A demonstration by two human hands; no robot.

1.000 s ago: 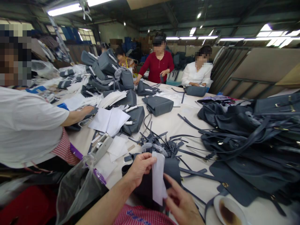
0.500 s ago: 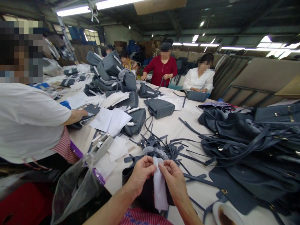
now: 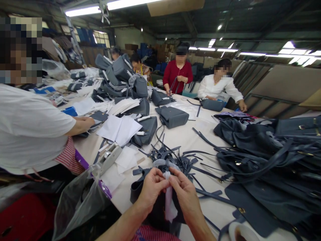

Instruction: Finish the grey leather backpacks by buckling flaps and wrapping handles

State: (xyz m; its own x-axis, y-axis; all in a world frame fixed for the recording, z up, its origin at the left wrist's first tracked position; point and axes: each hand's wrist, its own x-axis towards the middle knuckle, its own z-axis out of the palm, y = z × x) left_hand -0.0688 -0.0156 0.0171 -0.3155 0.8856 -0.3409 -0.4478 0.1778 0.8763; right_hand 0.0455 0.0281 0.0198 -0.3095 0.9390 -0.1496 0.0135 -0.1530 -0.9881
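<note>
A strip of white tissue paper (image 3: 170,204) hangs down between my two hands, its upper end bunched around part of a dark bag. My left hand (image 3: 152,189) pinches that upper end from one side. From the other side my right hand (image 3: 184,192) grips it with thumb and fingers, the fingertips of both hands nearly meeting. Below and behind them is the dark grey handbag (image 3: 136,190), mostly hidden by my hands. A band in pale wrapping (image 3: 160,163) arches just beyond my fingers.
A tangle of dark straps (image 3: 173,154) lies past the bag. At right is a heap of dark bags (image 3: 263,160), with a white bowl (image 3: 233,229) near the front edge. White sheets (image 3: 119,129) and finished-looking bags (image 3: 173,115) cover the left and middle. Co-workers stand around the table.
The paper strip has gone from flat and wide to narrow and crumpled, wrapped tighter at its top. My fingers have drawn closer together. A co-worker in white has reached an arm out to the right.
</note>
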